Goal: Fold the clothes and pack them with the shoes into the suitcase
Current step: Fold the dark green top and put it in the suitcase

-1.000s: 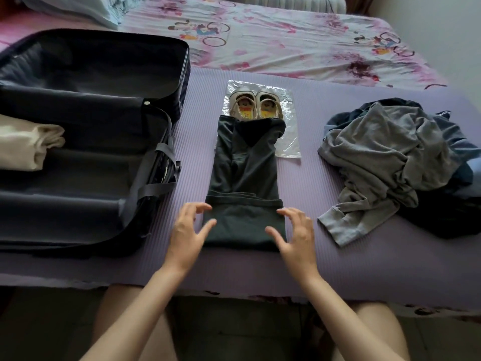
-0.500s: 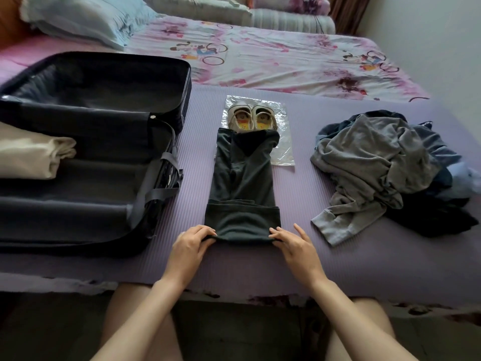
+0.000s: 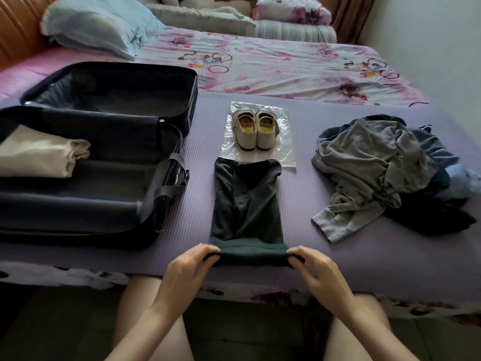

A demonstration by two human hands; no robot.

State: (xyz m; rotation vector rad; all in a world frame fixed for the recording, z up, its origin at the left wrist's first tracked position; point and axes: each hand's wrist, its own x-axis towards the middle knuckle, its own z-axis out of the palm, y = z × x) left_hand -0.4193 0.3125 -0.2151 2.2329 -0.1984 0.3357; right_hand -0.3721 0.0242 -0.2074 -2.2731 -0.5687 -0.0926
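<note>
A dark green garment (image 3: pixel 246 201) lies as a long narrow strip on the purple mat (image 3: pixel 299 246), its near end rolled up. My left hand (image 3: pixel 190 267) grips the roll's left end and my right hand (image 3: pixel 316 269) grips its right end. Beyond the strip's far end a pair of cream shoes (image 3: pixel 256 130) stands on a clear plastic bag (image 3: pixel 285 152). The open dark suitcase (image 3: pixel 109 178) lies at the left, with a folded cream garment (image 3: pixel 39 152) inside. A loose heap of grey and dark clothes (image 3: pixel 377 165) sits at the right.
The mat covers the near part of a bed with a floral sheet (image 3: pixel 286 69). A blue pillow (image 3: pixel 99 24) and more pillows lie at the head of the bed. My bare knees are below the bed's near edge.
Both hands closed on the near end of the green garment and rolled it away from me. The strip now ends short of the shoes, which were partly covered before.
</note>
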